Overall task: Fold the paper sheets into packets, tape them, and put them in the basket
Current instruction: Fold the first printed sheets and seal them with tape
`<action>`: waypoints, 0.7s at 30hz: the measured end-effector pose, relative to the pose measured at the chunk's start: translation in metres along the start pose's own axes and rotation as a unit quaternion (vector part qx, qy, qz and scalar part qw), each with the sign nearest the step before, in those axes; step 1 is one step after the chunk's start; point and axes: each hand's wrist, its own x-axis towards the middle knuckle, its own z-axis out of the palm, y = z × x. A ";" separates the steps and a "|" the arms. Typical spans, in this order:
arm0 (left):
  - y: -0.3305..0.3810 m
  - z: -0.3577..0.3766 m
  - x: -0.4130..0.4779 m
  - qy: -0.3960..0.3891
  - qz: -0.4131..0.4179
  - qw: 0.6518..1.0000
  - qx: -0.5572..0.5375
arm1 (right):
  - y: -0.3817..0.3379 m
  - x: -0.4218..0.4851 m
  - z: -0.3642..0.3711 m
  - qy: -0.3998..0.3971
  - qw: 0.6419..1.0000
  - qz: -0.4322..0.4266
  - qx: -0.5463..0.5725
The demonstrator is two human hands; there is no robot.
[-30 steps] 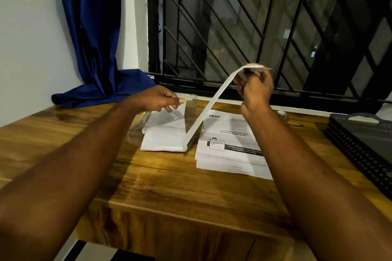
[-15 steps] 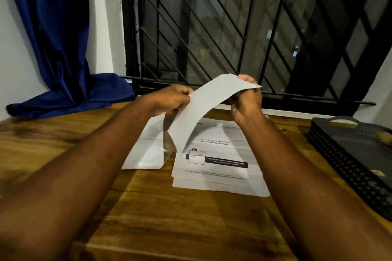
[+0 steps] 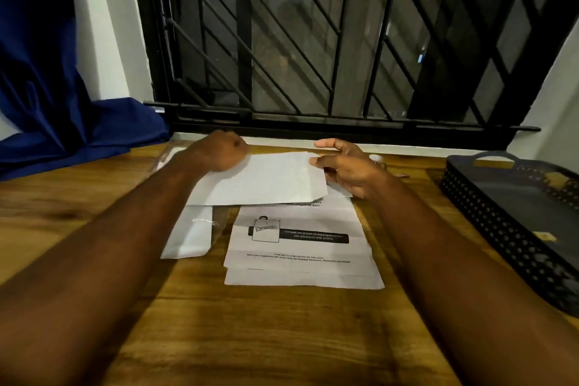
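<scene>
A blank white paper sheet (image 3: 266, 178) lies nearly flat over the far end of a stack of printed sheets (image 3: 300, 247) on the wooden table (image 3: 250, 338). My left hand (image 3: 221, 150) grips the sheet's far left corner with curled fingers. My right hand (image 3: 347, 163) pinches the sheet's right edge between thumb and fingers. The dark perforated basket (image 3: 501, 229) stands at the right edge of the table, apart from both hands.
A white pack in clear plastic wrap (image 3: 191, 232) lies left of the printed stack. A blue curtain (image 3: 62, 103) pools at the back left. A black window grille (image 3: 329, 41) runs along the far edge. A small object (image 3: 377, 160) shows behind my right hand.
The sheet was pulled up from the wrapped pack by my right hand, my left hand took its other end, and both hands have lowered it over the printed stack.
</scene>
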 end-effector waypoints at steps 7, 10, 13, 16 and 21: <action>0.027 0.042 -0.018 -0.068 0.104 0.992 -0.029 | 0.016 0.015 -0.005 0.051 0.998 -0.016 -0.019; 0.032 0.043 -0.020 -0.118 0.122 0.985 0.014 | 0.014 0.017 -0.005 0.058 0.998 -0.028 -0.012; 0.035 0.048 -0.021 -0.124 0.150 0.980 0.035 | 0.015 0.018 -0.005 0.074 0.996 -0.042 -0.012; 0.031 0.051 -0.022 -0.082 0.171 0.981 0.038 | 0.017 0.015 -0.004 0.085 0.995 -0.041 -0.042; 0.016 0.044 -0.019 -0.032 0.180 0.983 0.029 | 0.017 0.013 -0.003 0.123 0.985 -0.083 -0.089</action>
